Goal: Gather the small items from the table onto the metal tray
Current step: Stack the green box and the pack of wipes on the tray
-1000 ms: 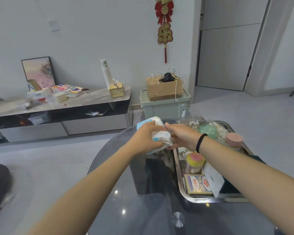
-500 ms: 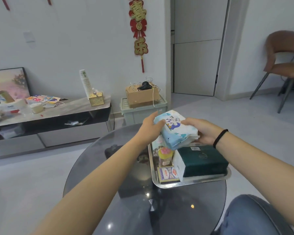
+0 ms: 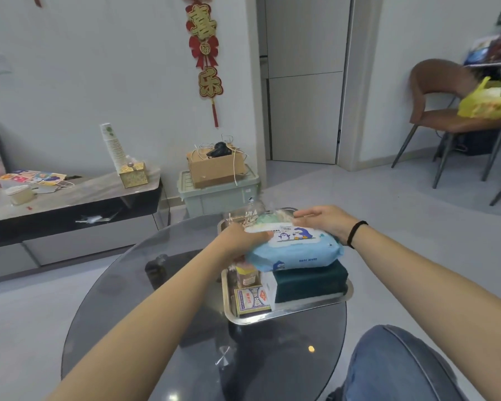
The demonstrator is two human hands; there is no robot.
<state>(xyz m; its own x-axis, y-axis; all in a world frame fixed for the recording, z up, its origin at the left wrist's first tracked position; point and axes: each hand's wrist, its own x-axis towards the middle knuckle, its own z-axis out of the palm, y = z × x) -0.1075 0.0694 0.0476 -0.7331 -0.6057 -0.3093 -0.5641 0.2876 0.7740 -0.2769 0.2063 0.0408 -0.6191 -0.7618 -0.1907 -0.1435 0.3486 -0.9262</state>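
Head view: metal tray (image 3: 284, 317) on glass table (image 3: 145, 285), loaded with dark green box (image 3: 310, 282), card pack (image 3: 252, 300) beside it, small jar (image 3: 247, 275) behind the pack. Blue wipes pack (image 3: 294, 250) lying flat atop the green box, long axis left to right. Left hand (image 3: 239, 241) fingers clamped on its left end; right hand (image 3: 323, 219) gripping the far right edge
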